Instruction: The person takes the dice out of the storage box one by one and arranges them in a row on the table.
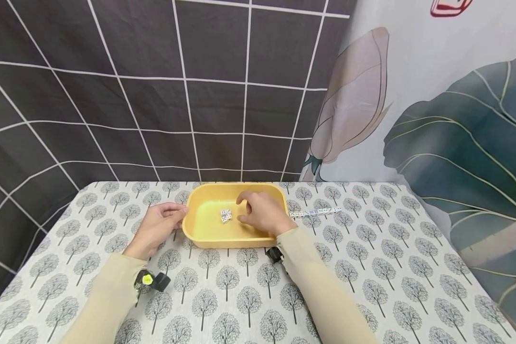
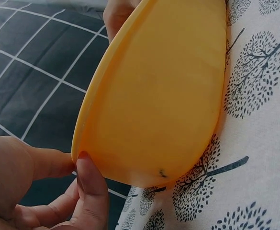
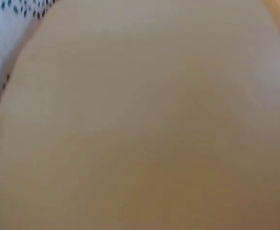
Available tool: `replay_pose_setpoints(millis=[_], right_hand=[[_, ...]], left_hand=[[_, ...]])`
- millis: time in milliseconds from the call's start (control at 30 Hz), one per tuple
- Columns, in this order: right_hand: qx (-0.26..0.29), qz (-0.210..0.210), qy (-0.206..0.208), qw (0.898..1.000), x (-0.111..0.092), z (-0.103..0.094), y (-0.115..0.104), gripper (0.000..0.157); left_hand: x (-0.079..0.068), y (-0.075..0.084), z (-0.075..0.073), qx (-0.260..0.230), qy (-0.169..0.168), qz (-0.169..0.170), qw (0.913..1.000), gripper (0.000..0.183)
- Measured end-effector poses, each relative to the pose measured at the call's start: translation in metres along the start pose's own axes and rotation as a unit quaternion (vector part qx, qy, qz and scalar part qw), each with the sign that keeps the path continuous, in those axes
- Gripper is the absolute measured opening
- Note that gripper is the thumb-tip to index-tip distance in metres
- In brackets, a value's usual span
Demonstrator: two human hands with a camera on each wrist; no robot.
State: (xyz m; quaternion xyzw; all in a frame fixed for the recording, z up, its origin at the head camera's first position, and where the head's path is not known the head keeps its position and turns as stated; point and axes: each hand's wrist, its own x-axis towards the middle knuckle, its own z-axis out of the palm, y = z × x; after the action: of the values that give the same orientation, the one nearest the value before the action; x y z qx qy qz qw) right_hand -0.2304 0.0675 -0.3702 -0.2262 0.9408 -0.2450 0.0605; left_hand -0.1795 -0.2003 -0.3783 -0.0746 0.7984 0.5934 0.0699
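Observation:
A yellow plastic basin (image 1: pixel 228 242) stands on the table, with several white dice (image 1: pixel 226 216) clustered on its floor left of centre. At the basin's left end, my left hand (image 1: pixel 161 224) pinches the rim between thumb and fingertips, as the left wrist view shows close up on the basin wall (image 2: pixel 154 96). My right hand (image 1: pixel 264 210) hovers inside the basin's right half, fingers bent and thumb held apart from them, to the right of the dice. Nothing shows between those fingers. In the right wrist view the basin's outer wall (image 3: pixel 140 105) fills the picture and hides the hand.
A row of white dice (image 1: pixel 316 212) lies on the table just right of the basin. The cloth (image 1: pixel 228 282) has a tree print. Behind the table hang a dark grid-patterned curtain (image 1: pixel 215 105) and a leaf-printed one (image 1: pixel 456 143) at right.

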Motion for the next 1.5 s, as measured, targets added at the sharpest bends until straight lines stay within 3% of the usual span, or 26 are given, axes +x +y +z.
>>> replay_pose_setpoints(millis=[333, 700, 1067, 1500], right_hand=[[0.015, 0.023, -0.036, 0.999, 0.0, 0.011, -0.008, 0.044], [0.012, 0.002, -0.065, 0.998, 0.001, 0.018, -0.009, 0.057], [-0.016, 0.012, -0.029, 0.999, 0.003, 0.019, -0.007, 0.023], [-0.017, 0.019, -0.03, 0.999, 0.003, 0.019, -0.006, 0.016]], left_hand=[[-0.002, 0.002, 0.0, 0.004, 0.004, 0.001, 1.0, 0.037], [-0.001, -0.001, 0.001, 0.004, 0.004, -0.001, 1.0, 0.037], [-0.001, 0.002, 0.001, 0.006, 0.003, 0.005, 1.0, 0.038], [-0.001, 0.002, 0.001, 0.009, 0.004, 0.002, 0.9999, 0.038]])
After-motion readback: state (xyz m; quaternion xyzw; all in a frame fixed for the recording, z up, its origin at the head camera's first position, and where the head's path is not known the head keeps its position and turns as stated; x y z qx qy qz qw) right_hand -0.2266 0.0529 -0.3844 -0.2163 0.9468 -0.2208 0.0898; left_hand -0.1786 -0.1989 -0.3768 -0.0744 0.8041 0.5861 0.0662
